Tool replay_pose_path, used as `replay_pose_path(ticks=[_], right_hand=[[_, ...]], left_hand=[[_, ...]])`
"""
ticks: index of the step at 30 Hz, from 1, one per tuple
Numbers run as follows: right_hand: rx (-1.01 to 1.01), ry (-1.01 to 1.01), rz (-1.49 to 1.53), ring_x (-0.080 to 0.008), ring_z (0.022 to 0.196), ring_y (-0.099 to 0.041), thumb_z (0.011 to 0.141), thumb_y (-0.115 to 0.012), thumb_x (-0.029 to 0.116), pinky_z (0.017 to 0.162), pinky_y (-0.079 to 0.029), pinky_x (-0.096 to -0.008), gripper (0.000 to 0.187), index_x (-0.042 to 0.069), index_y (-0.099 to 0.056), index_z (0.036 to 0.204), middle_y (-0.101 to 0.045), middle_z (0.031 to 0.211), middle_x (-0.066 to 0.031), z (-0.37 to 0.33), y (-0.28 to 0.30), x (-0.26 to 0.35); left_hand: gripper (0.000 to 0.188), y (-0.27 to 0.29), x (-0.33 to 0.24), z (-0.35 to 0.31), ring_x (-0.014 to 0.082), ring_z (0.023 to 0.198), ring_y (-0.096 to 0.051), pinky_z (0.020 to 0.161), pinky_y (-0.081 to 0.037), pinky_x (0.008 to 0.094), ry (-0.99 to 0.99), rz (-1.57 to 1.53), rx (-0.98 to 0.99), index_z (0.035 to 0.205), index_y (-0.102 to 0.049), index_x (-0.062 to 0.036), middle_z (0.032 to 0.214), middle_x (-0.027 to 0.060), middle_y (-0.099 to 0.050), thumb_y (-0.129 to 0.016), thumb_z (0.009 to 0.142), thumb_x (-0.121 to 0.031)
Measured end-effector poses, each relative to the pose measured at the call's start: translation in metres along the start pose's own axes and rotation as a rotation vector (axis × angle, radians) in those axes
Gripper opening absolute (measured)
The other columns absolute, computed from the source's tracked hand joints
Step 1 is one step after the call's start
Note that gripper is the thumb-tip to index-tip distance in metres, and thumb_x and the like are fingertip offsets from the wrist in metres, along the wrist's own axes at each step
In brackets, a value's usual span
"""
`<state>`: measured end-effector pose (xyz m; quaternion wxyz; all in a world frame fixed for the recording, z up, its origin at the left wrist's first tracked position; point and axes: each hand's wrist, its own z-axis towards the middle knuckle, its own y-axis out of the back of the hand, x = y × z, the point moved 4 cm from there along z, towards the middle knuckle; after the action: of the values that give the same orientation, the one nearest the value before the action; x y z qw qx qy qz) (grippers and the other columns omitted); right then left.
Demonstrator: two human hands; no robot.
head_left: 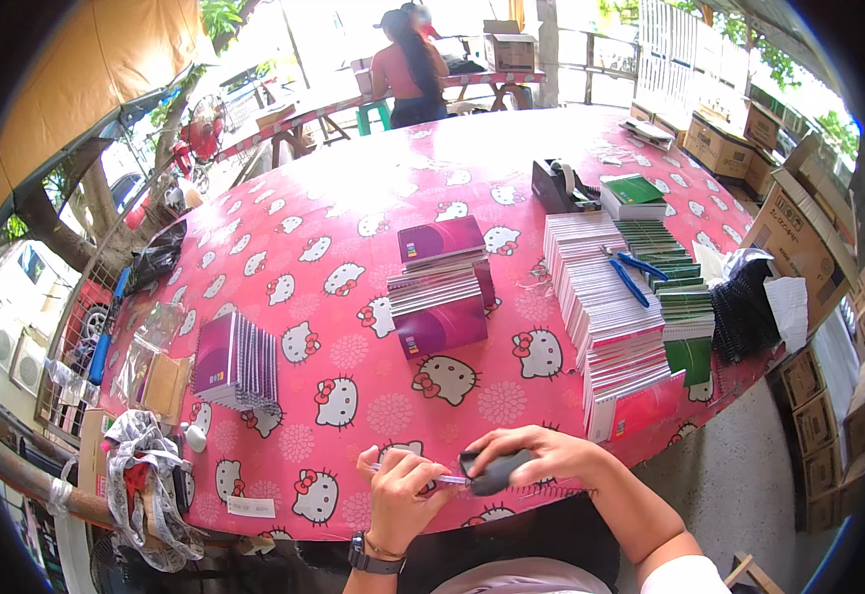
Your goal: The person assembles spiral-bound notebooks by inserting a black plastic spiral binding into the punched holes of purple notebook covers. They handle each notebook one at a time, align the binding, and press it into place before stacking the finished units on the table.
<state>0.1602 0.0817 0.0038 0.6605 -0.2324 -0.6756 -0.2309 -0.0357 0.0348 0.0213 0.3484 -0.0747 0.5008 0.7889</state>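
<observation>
Hands [462, 475] grip dark grey tool [497, 472], pink-tipped.

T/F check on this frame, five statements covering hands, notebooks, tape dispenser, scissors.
1. The right hand grips a dark handled tool. True.
2. The left hand is empty and flat on the table. False: it pinches a thin pen-like piece against the tool's tip.
3. The purple notebooks sit stacked near the middle of the pink cartoon-cat tablecloth. True.
4. The black tape dispenser stands at the near table edge by the hands. False: it stands on the far side, beyond the fanned rows of pink booklets.
5. The blue-handled scissors hang from the table's edge. False: they lie on top of the booklet rows.
</observation>
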Motion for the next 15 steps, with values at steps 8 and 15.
replay_pose_path(ticks=[8, 15], right_hand=[[-0.041, -0.087, -0.366, -0.0287, 0.118, -0.048, 0.074, -0.069, 0.059, 0.098, -0.038, -0.0414, 0.06, 0.01, -0.068, 0.109, -0.058, 0.119, -0.015, 0.013, 0.005, 0.001], [0.056, 0.086, -0.206, -0.0274, 0.12, -0.047, 0.08, -0.069, 0.046, 0.099, -0.038, -0.04, 0.054, 0.009, -0.063, 0.118, -0.056, 0.124, -0.0132, 0.022, -0.003, 0.015]], left_hand=[[0.069, -0.003, 0.005, -0.001, 0.0125, 0.077, -0.059, 0.097, -0.026, 0.0431, 0.101, -0.061, 0.017, 0.119, -0.058, -0.0157, 0.071, -0.0063, -0.063, -0.085, 0.058, -0.03], [0.095, -0.001, 0.008, 0.0, 0.0156, 0.09, -0.06, 0.104, -0.02, 0.0478, 0.08, -0.046, -0.04, 0.14, -0.037, -0.0102, 0.096, 0.0006, -0.063, -0.084, 0.063, -0.037]])
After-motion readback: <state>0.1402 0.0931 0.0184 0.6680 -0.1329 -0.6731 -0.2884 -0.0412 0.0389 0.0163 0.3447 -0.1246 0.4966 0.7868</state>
